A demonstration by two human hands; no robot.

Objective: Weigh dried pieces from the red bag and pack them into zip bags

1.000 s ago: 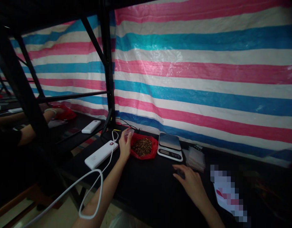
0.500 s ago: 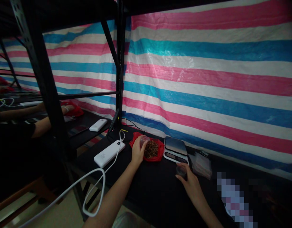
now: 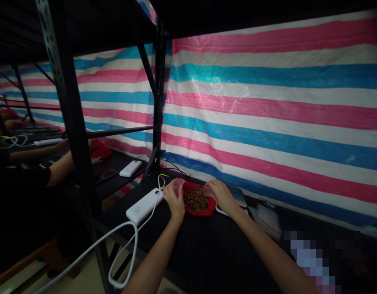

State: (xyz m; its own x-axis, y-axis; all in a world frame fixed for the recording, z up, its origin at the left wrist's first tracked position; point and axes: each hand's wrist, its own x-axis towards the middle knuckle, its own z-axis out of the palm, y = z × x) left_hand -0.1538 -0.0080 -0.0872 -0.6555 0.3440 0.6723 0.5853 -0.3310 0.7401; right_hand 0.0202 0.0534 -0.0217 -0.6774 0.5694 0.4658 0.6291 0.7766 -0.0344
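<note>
A red plastic bag (image 3: 210,209), its mouth spread wide, holds a heap of small brown dried pieces (image 3: 195,199). At its left edge my left hand (image 3: 175,201) is closed around a small clear plastic cup (image 3: 178,184). My right hand (image 3: 220,195) grips a second clear plastic cup (image 3: 208,190) by the bag's right side, over the edge of the brown pieces. Under my right wrist and forearm, the kitchen scale (image 3: 237,196) is partly hidden.
A white power bank (image 3: 145,205) with a looping white cable (image 3: 136,241) lies left of the bag. Clear plastic bags (image 3: 268,220) rest right of the scale. A black shelf post (image 3: 68,122) stands at left, with another person's arm (image 3: 61,168) beyond.
My right hand has moved left and away from me with its cup, from in front of the scale to the bag's right side. My left hand stays by the bag with its cup.
</note>
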